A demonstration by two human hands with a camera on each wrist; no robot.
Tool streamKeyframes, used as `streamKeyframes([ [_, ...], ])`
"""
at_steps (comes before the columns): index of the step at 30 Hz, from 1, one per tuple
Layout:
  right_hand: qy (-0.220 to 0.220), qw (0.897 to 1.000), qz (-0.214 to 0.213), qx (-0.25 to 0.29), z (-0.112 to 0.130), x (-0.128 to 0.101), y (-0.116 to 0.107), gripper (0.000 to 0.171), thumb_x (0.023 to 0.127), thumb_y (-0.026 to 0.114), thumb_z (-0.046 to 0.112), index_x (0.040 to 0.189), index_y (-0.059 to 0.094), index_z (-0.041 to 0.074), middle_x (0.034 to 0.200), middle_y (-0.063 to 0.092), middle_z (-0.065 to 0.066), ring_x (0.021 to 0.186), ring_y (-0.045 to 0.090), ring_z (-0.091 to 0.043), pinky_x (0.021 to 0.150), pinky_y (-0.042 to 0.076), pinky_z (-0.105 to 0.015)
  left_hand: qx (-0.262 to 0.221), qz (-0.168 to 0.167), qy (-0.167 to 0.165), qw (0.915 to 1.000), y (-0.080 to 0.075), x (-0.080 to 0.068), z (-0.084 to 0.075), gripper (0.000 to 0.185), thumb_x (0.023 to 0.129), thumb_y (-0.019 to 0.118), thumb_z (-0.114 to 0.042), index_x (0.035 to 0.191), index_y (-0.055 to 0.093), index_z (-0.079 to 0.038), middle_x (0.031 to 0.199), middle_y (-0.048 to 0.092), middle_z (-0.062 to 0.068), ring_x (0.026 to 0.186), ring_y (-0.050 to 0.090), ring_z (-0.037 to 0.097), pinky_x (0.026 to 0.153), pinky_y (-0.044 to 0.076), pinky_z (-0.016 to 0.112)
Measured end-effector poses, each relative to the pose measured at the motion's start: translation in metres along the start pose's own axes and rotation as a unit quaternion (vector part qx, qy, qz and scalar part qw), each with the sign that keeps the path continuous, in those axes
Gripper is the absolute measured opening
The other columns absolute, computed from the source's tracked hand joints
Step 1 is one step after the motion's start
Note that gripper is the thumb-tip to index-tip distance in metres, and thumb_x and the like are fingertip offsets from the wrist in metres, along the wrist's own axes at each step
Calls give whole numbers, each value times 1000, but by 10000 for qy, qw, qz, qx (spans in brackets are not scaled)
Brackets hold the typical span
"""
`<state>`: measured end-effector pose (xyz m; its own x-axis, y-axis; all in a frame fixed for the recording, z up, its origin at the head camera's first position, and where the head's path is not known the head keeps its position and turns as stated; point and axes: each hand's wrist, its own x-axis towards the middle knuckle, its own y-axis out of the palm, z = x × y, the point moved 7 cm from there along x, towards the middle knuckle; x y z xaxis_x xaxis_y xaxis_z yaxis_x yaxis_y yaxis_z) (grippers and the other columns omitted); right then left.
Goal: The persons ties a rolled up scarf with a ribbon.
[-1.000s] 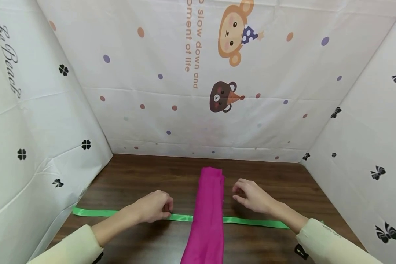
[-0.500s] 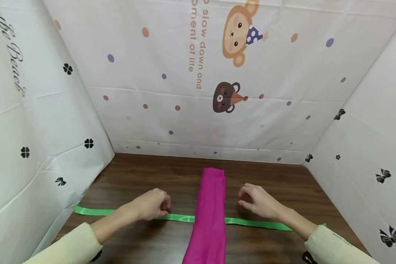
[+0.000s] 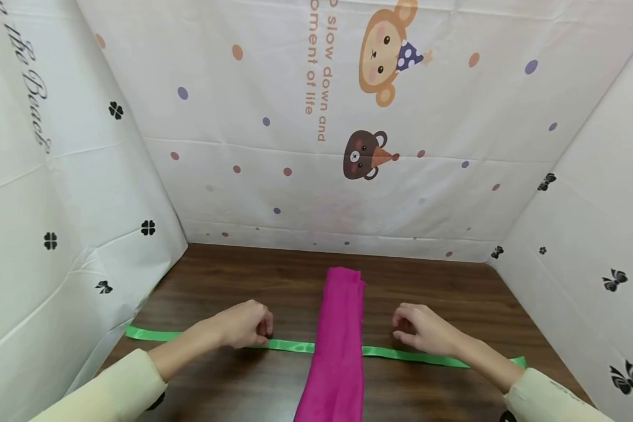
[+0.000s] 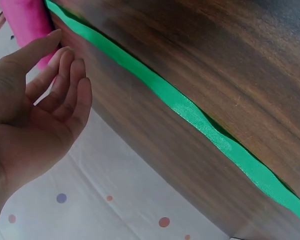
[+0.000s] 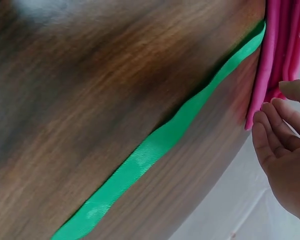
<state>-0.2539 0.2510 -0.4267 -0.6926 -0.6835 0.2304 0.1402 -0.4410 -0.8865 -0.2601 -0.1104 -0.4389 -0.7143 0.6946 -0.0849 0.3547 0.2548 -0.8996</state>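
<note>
Magenta cloth (image 3: 336, 340), green ribbon (image 3: 287, 346), dark brown wooden table (image 3: 253, 275), cream sleeves (image 3: 105, 395)

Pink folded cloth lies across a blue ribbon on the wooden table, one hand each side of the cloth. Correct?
Not quite: the ribbon is green, not blue, as the head view shows. The rest holds: the pink cloth lies across it on the wooden table, left hand and right hand either side.

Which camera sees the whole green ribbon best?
The head view: the green ribbon runs across the table under the pink cloth, nearly all visible. The left wrist view shows only its left stretch, the right wrist view only its right stretch.
</note>
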Motion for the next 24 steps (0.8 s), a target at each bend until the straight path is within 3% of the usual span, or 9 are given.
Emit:
streamKeyframes([
  [5,-11,9999,127,3,-1,-8,0,16,92,81,6,96,67,13,89,59,10,77,56,-3,64,50,-22,101,70,39,9999,0,0,2,13,88,86,-11,89,74,-13,81,62,-8,71,55,1,66,51,23],
  [11,-59,9986,181,-485,-4,-21,1,18,91,84,11,96,67,16,94,60,11,83,56,-3,68,52,-27,222,-3,-26,9997,-1,-7,7,15,86,86,-9,87,72,-15,79,61,-11,70,55,0,65,51,23],
  [16,-87,9981,325,-521,-8,-28,0,18,90,84,11,96,67,17,94,60,11,83,57,-2,68,52,-28,206,-39,-135,9997,0,-9,11,20,86,87,-9,83,69,-19,76,59,-14,68,55,0,64,50,24],
  [24,303,9932,1021,-477,-16,-35,3,17,92,83,15,96,67,18,92,57,12,80,51,-1,65,49,-27,222,15,-349,9991,4,-11,14,23,86,88,-13,81,68,-21,73,58,-15,66,53,1,62,49,25],
])
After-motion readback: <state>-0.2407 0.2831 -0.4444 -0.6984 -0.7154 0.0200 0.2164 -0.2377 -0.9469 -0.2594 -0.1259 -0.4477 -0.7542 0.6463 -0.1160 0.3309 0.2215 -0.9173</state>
